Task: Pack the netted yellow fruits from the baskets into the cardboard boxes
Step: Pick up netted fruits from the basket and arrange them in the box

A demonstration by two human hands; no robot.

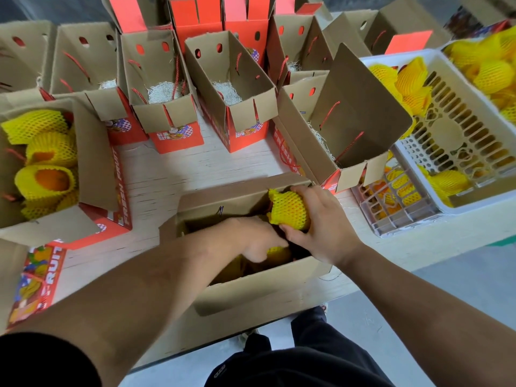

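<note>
An open cardboard box (251, 289) stands right in front of me at the table's near edge. My right hand (321, 219) grips a netted yellow fruit (287, 209) over the box's right end. My left hand (257, 238) reaches down inside the box and rests on another netted fruit (279, 251); its fingers are mostly hidden. White baskets (460, 141) on the right hold more netted fruits (410, 79).
A filled box (92, 163) of netted fruits sits at the left. Several open boxes (229, 88) lined with white shredded paper stand in a row behind. A tilted open box (349, 113) leans between my box and the baskets. A lower crate (396, 202) sits under the basket.
</note>
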